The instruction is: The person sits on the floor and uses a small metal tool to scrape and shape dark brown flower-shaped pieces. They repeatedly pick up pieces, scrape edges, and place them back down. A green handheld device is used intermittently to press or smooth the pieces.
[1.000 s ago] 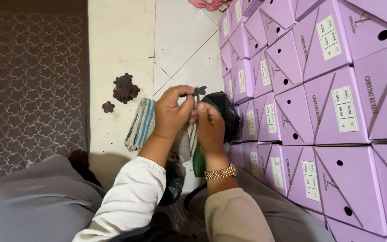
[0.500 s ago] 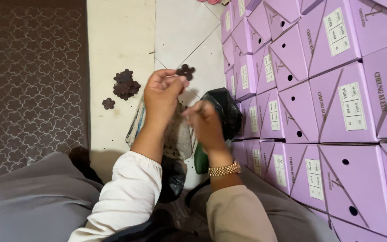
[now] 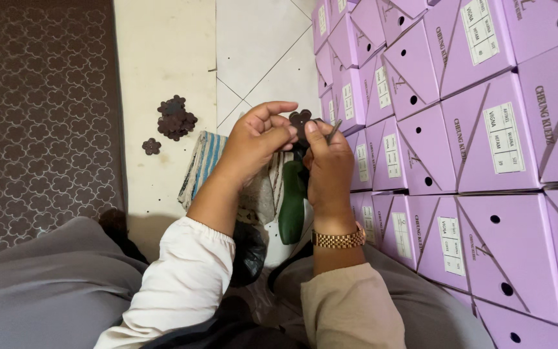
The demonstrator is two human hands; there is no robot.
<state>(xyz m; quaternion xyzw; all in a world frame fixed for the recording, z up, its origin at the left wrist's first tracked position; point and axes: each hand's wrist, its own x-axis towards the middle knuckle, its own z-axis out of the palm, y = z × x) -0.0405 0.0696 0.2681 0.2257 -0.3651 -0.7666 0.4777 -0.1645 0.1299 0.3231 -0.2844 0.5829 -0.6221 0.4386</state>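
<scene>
My left hand [image 3: 256, 141] and my right hand [image 3: 328, 167] meet over my lap. Between the fingertips of both sits a small dark brown flower-shaped piece [image 3: 300, 119]. My right hand also pinches a thin grey needle-like tool [image 3: 334, 131] that points up and right. Under the hands lie a dark shoe with a green insole [image 3: 291, 203] and a blue-and-white striped cloth [image 3: 203, 160]. A gold watch [image 3: 338, 240] is on my right wrist.
A pile of the same dark flower pieces [image 3: 175, 118] and a single one [image 3: 151, 147] lie on the pale floor to the left. Stacked purple shoe boxes [image 3: 460, 129] fill the right side. A brown patterned carpet [image 3: 40, 123] covers the left.
My left hand reached out to the floor half a second ago with a flower piece in its fingers and has come back beside the right hand. Both hands now hold the piece together.
</scene>
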